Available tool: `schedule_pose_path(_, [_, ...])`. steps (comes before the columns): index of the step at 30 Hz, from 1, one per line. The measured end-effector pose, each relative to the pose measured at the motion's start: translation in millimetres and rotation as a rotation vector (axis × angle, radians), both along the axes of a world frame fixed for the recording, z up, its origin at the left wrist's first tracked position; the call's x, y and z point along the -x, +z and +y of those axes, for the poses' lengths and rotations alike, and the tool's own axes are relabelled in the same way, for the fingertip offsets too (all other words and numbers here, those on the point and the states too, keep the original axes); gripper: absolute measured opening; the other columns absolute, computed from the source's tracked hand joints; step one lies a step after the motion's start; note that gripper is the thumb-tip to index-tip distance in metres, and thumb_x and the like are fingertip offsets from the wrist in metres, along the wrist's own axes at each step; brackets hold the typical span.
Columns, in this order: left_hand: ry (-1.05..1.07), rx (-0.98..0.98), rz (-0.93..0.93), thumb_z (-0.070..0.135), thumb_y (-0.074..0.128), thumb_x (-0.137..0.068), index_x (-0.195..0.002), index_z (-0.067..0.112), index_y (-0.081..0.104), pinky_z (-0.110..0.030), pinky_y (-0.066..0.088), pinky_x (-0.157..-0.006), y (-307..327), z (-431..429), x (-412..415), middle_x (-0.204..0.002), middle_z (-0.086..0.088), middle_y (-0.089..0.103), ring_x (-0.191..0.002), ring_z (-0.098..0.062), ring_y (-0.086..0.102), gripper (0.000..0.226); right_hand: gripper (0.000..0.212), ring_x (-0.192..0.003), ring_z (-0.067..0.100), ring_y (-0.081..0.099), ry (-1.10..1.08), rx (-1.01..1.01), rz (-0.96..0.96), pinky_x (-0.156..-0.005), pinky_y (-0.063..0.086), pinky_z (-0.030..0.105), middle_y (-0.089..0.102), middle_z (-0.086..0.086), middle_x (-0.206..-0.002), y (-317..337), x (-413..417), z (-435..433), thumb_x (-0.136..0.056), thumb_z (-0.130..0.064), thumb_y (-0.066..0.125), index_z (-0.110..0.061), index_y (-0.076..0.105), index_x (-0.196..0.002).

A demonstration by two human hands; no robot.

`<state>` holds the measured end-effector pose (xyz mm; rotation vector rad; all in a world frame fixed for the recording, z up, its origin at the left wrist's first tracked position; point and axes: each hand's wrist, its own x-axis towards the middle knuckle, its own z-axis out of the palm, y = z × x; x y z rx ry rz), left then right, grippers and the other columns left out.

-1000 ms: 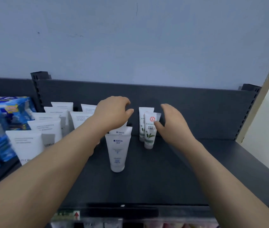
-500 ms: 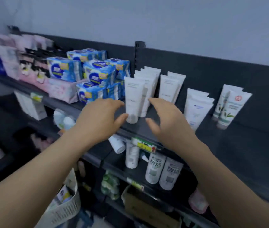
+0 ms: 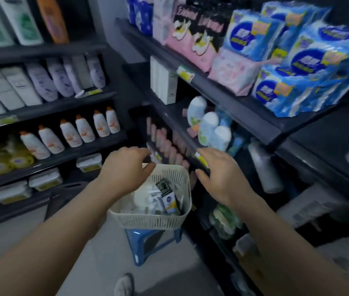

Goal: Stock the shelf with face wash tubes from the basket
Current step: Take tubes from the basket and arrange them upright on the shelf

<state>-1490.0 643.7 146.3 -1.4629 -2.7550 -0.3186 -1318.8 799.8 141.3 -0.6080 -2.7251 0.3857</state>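
Face wash tubes (image 3: pixel 151 196) in the basket (image 3: pixel 148 221) on a stool (image 3: pixel 145 240); our left hand (image 3: pixel 126 169) and right hand (image 3: pixel 222 176) hover empty, half-curled. Snagging its rim may tip it.

Dim; motion-blurred; edges warped

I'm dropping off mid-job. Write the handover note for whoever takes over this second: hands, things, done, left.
Left hand: empty, fingers loosely curled, over the far rim of the basket.
Right hand: empty, fingers relaxed, just right of the basket.
Basket: on the blue stool, holding jumbled white tubes and small boxes.
Done: a second ago tubes stood on the top shelf, right of the blue packs; that stretch is out of view now.
Left: take the next tube from the basket, stand it there, repeat.
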Motion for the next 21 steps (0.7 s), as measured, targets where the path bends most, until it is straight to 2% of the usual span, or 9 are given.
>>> schedule_pose_path(3, [0.055,0.070,-0.089,0.045,0.049,-0.091,-0.125,0.026,0.057,-0.038,0.051,-0.082,-45.2,-8.5,55.2,-0.116,0.002,0.065,-0.106,-0.023,0.060,0.040,0.039,-0.106,0.033,0.058,0.003,0.065,-0.099,-0.092,0.044,0.040,0.065,0.013,-0.111,-40.0,53.2,3.3,-0.080,-0.018,0.066,-0.004,0.060,-0.116])
schedule_pose_path(6, [0.084,0.151,-0.166,0.044,0.051,-0.090,-0.125,0.024,0.057,-0.039,0.052,-0.084,-93.5,-7.5,105.4,-0.116,0.000,0.066,-0.106,-0.024,0.061,0.041,0.025,-0.096,0.032,0.057,-0.013,0.110,-0.201,-0.080,0.047,0.042,0.062,0.008,-0.100,-81.5,99.4,8.5,-0.083,-0.022,0.059,-0.009,0.059,-0.104])
schedule_pose_path(9, [0.096,0.234,-0.249,0.042,0.051,-0.091,-0.127,0.023,0.056,-0.035,0.050,-0.087,-143.6,2.0,141.5,-0.121,-0.002,0.065,-0.110,-0.025,0.060,0.041,0.030,-0.105,0.031,0.056,-0.104,0.167,-0.257,-0.089,0.047,0.045,0.062,0.009,-0.114,-126.5,131.0,12.2,-0.089,-0.021,0.057,-0.009,0.058,-0.117])
schedule_pose_path(13, [0.038,0.347,-0.306,0.040,0.048,-0.092,-0.123,0.021,0.056,-0.035,0.047,-0.090,-217.7,27.1,169.0,-0.121,-0.003,0.062,-0.110,-0.027,0.059,0.037,0.032,-0.101,0.025,0.058,-0.126,0.231,-0.314,-0.079,0.050,0.035,0.064,0.004,-0.110,-190.7,158.6,26.2,-0.088,-0.018,0.058,-0.019,0.059,-0.120])
schedule_pose_path(15, [0.012,0.378,-0.337,0.039,0.050,-0.091,-0.121,0.019,0.057,-0.036,0.048,-0.092,-255.1,42.3,174.5,-0.121,-0.004,0.063,-0.110,-0.026,0.059,0.037,0.038,-0.101,0.026,0.059,-0.140,0.267,-0.328,-0.079,0.049,0.034,0.065,0.005,-0.111,-222.2,166.1,33.4,-0.086,-0.016,0.060,-0.020,0.057,-0.124])
schedule_pose_path(18, [0.001,0.418,-0.397,0.036,0.052,-0.091,-0.124,0.018,0.055,-0.036,0.046,-0.095,-309.7,64.5,175.9,-0.123,-0.004,0.061,-0.114,-0.025,0.057,0.037,0.049,-0.108,0.026,0.056,-0.180,0.290,-0.378,-0.087,0.050,0.037,0.062,0.008,-0.120,-268.6,173.7,42.3,-0.088,-0.015,0.059,-0.018,0.048,-0.136])
schedule_pose_path(21, [-0.032,0.491,-0.449,0.032,0.052,-0.092,-0.129,0.016,0.050,-0.039,0.043,-0.099,-362.5,83.8,174.6,-0.128,-0.006,0.055,-0.118,-0.026,0.053,0.041,0.044,-0.118,0.024,0.050,-0.186,0.338,-0.436,-0.098,0.044,0.036,0.057,0.007,-0.129,-312.5,180.5,53.7,-0.089,-0.017,0.057,-0.015,0.051,-0.133])
